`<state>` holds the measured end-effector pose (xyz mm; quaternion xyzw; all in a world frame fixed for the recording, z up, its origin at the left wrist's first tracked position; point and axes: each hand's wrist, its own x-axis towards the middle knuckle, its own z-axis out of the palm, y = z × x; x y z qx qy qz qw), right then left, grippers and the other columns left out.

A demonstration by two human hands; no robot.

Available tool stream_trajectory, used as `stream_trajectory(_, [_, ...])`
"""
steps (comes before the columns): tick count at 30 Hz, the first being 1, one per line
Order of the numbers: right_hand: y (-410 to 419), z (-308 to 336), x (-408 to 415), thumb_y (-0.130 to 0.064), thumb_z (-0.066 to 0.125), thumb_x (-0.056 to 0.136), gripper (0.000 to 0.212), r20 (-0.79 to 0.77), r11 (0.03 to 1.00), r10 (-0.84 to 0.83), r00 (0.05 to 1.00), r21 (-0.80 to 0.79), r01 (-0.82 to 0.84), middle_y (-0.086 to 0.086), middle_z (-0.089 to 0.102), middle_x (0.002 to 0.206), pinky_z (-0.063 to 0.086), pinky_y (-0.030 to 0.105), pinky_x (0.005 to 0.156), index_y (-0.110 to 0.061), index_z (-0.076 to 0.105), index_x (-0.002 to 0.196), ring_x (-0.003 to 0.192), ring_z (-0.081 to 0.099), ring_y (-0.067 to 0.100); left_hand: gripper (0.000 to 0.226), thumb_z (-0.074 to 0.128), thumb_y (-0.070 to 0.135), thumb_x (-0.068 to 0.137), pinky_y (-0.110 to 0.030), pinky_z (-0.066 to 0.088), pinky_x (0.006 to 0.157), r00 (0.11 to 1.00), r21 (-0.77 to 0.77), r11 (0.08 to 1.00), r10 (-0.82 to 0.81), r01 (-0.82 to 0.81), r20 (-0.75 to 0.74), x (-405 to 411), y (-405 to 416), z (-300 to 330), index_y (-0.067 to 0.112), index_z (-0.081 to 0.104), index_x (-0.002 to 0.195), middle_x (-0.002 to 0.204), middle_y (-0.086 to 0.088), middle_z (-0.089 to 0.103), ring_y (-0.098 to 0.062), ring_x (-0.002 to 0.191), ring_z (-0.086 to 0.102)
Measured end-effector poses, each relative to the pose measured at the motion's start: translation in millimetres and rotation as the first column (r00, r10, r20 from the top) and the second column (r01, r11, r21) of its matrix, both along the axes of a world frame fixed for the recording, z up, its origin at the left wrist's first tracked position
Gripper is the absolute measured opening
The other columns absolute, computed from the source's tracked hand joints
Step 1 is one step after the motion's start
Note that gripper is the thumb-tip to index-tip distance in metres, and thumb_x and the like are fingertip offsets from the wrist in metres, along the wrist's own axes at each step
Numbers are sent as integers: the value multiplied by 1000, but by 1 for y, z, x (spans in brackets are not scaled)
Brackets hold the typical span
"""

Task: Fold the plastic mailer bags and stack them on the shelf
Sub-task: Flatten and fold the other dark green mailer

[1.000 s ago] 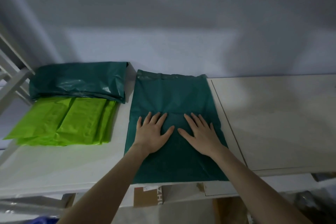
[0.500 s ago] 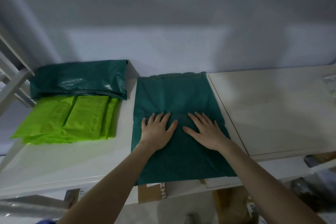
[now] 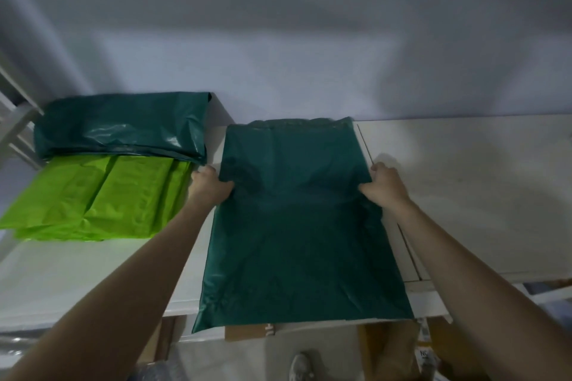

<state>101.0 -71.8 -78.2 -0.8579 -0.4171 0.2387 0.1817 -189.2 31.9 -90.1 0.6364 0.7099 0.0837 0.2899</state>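
Dark green mailer (image 3: 303, 219), frame centre | left hand (image 3: 210, 187), right hand (image 3: 382, 187) now pinching its side edges, no longer pressing flat | grip: grasping mailer | smoothing over, fold beginning.

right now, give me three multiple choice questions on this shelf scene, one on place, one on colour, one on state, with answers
1. Where does the folded dark green stack lie?
A. on the far part of the light green bags, left of the flat bag
B. on the floor
C. right of the flat bag

2. What colour is the flat bag on the shelf?
A. light green
B. dark green
C. white

3. How do the hands meet the flat bag?
A. both lie flat on its middle
B. only one touches it
C. each grips a side edge

Answers: 1 A, the dark stack overlaps the far end of the light green pile. 2 B, it matches the dark stack. 3 C, the left hand and right hand curl round opposite edges.
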Motion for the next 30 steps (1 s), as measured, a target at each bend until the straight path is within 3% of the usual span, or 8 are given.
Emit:
stream_trajectory(3, [5,0,3,-12,60,82,48,-126,999,-38,991,19,41,14,56,112,50,32,77,-3,44,126,95,60,31,46,62,21,84,-40,49,89,989,-10,997,75,-75,126,3,5,-2,-4,49,120,115,-19,55,-35,104,57])
stream_trajectory(6, [11,3,-2,-7,56,84,39,-243,993,-103,964,21,112,8,54,94,46,28,49,-7,43,120,61,58,22,14,63,14,83,-34,48,76,955,-36,986,165,-161,248,7,7,-4,3,55,84,87,-15,55,-29,83,56])
stream_trajectory(8, [15,3,-3,-4,53,86,23,-308,987,-145,940,14,157,8,53,89,51,30,47,-7,43,106,52,59,21,26,64,11,81,-26,46,57,907,-81,970,241,-228,346,8,10,-7,6,47,62,66,-11,51,-24,61,51])
stream_trajectory(10, [18,3,-4,-2,52,88,9,-346,983,-170,923,12,185,7,53,79,53,33,52,-6,44,87,50,59,22,30,66,7,80,-15,37,37,859,-140,957,289,-253,423,9,10,-7,7,47,57,55,-8,46,-17,38,45])
stream_trajectory(13, [19,-2,-5,-5,54,87,5,-372,977,-182,910,39,211,9,60,78,56,31,50,-5,54,92,49,61,21,13,67,4,80,-11,30,30,809,-177,944,329,-278,487,11,7,-6,6,58,70,53,-8,47,-5,21,37])
stream_trajectory(19, [18,-5,1,-5,49,91,13,-496,954,-155,854,148,259,8,63,92,56,27,47,-12,56,101,54,65,22,7,60,8,86,-13,43,33,601,-221,866,475,-449,643,13,8,1,8,57,92,62,-6,48,-13,51,45])
stream_trajectory(24, [18,0,6,0,45,93,20,-562,931,-122,818,222,291,8,58,99,57,34,59,-15,50,105,62,65,25,13,48,10,94,-20,50,38,519,-273,865,477,-421,709,15,13,7,12,47,106,72,-7,61,-8,34,54])
stream_trajectory(30, [24,2,10,-4,38,93,24,-528,903,-90,845,315,293,11,65,105,56,37,71,-16,54,106,77,67,26,16,39,11,96,-22,51,71,419,-220,910,362,-351,833,26,13,9,14,45,82,98,-13,61,-14,76,62])
